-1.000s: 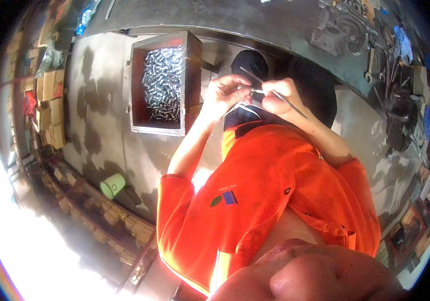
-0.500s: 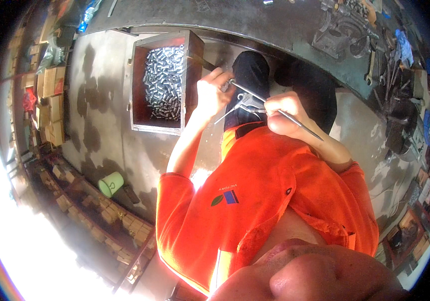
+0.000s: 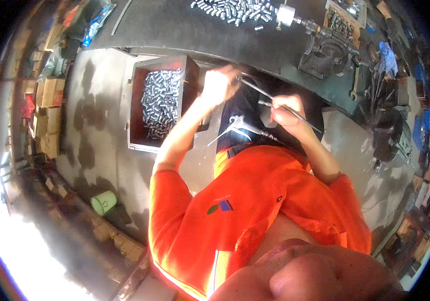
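Observation:
My left hand [image 3: 220,84] is closed at the upper end of a thin metal rod [image 3: 256,88], close to the workbench edge. My right hand [image 3: 288,109] grips farther along, and a tapered length sticks out past it at the lower right. A second slim metal tip [image 3: 264,103] pokes out beside my right fingers; whether it belongs to the rod I cannot tell. Below both hands, an air blow gun [image 3: 245,128] with a silver body and thin nozzle lies over my lap, apart from my fingers. Whatever sits inside my left fist is hidden.
Left of my legs stands an open wooden box [image 3: 189,90] full of small metal sleeves [image 3: 161,103]. More sleeves [image 3: 240,11] are heaped on the dark workbench [image 3: 160,30], beside a chucked machine [image 3: 325,55] and a wrench [image 3: 355,83]. A pale green bucket [image 3: 103,202] lies on the floor.
My view has tilted up, showing more of the bench. The blow gun, close under my right hand before, now lies apart from it on my lap. My right hand has risen toward the bench.

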A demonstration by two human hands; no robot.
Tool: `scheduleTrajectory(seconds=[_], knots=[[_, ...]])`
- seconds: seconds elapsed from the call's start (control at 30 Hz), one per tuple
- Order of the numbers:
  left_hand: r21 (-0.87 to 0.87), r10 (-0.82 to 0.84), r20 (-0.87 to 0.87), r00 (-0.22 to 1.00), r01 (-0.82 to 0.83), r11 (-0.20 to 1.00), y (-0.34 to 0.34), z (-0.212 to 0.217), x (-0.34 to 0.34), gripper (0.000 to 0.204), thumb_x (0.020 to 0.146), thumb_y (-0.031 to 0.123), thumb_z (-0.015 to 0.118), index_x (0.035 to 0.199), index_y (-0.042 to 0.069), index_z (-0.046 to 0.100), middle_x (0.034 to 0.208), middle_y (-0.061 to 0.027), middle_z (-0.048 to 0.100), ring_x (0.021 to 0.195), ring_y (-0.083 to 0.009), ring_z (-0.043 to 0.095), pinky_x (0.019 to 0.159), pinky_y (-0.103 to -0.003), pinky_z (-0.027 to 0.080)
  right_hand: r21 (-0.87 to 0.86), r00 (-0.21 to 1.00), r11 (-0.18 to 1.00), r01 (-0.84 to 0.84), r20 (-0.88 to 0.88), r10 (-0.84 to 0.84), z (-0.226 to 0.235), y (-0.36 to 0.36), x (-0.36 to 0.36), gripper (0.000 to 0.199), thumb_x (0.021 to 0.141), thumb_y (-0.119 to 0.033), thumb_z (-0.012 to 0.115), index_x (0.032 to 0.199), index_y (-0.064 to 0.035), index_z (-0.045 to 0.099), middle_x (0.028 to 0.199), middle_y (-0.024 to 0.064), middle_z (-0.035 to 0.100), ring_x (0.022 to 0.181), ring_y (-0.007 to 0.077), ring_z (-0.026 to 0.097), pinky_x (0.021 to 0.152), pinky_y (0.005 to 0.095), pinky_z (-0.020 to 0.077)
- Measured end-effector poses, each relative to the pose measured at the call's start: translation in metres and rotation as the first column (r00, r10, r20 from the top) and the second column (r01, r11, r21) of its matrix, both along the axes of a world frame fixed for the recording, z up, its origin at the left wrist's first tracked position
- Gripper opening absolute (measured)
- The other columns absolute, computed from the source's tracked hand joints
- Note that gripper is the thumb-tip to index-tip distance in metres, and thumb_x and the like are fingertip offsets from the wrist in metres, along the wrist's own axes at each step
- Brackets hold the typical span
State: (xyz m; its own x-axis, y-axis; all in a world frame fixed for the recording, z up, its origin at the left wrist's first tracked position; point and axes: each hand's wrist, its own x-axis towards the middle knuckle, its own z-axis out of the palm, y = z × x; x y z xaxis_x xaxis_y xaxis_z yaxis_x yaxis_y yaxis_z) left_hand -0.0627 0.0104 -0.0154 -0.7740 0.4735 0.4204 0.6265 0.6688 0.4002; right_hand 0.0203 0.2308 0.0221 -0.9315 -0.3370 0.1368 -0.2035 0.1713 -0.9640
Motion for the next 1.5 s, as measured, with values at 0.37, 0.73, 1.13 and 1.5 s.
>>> scheduleTrajectory(seconds=[0.37, 0.73, 1.13, 1.5], knots=[[0.479, 0.142, 0.238, 0.961, -0.244, 0.843, 0.029, 0.051, -0.129, 0.045, 0.077, 0.03, 0.066, 0.113, 0.004, 0.056, 0.089, -0.0167, 0.066, 0.071, -0.0226, 0.065, 0.067, -0.035, 0.05, -0.031, 0.997, 1.0, 0.003, 0.082, -0.001, -0.021, 0.014, 0.009, 0.019, 0.062, -0.006, 0.05, 0.053, -0.0036, 0.033, 0.049, 0.0004, 0.035, 0.048, 0.0058, 0.039, 0.046, 0.0239, 0.0371], [0.171, 0.572, 0.453, 0.684, -0.696, 0.697, -0.214, -0.062, -0.006, 0.032, 0.066, 0.018, 0.061, 0.094, 0.003, 0.065, 0.082, -0.0175, 0.065, 0.078, -0.0278, 0.065, 0.072, -0.034, 0.05, -0.176, 0.971, 0.984, -0.009, 0.232, 0.051, -0.007, -0.006, 0.015, 0.019, 0.063, -0.003, 0.05, 0.053, -0.0031, 0.034, 0.052, 0.0003, 0.041, 0.051, 0.0048, 0.042, 0.048, 0.0222, 0.0354], [-0.447, 0.981, 0.175, 0.084, -0.881, 0.155, -0.257, -0.112, 0.046, 0.034, 0.073, 0.037, 0.058, 0.086, 0.007, 0.066, 0.087, -0.0156, 0.066, 0.08, -0.0337, 0.064, 0.071, -0.043, 0.051, -0.164, 0.968, 0.981, -0.108, 0.207, 0.142, -0.011, -0.012, 0.008, 0.02, 0.064, -0.003, 0.053, 0.054, -0.004, 0.036, 0.053, -0.0007, 0.041, 0.053, 0.0042, 0.04, 0.048, 0.0219, 0.0337], [-0.2, 0.983, 0.146, -0.113, -0.976, -0.082, -0.255, -0.118, 0.034, 0.036, 0.073, 0.04, 0.059, 0.071, 0.006, 0.069, 0.07, -0.0147, 0.066, 0.066, -0.0325, 0.065, 0.062, -0.043, 0.052, -0.16, 0.97, 0.985, -0.064, 0.222, 0.099, -0.016, -0.011, 0.013, 0.018, 0.063, 0.004, 0.047, 0.053, -0.0042, 0.036, 0.053, -0.0032, 0.037, 0.052, 0.0032, 0.037, 0.046, 0.0215, 0.0316]])
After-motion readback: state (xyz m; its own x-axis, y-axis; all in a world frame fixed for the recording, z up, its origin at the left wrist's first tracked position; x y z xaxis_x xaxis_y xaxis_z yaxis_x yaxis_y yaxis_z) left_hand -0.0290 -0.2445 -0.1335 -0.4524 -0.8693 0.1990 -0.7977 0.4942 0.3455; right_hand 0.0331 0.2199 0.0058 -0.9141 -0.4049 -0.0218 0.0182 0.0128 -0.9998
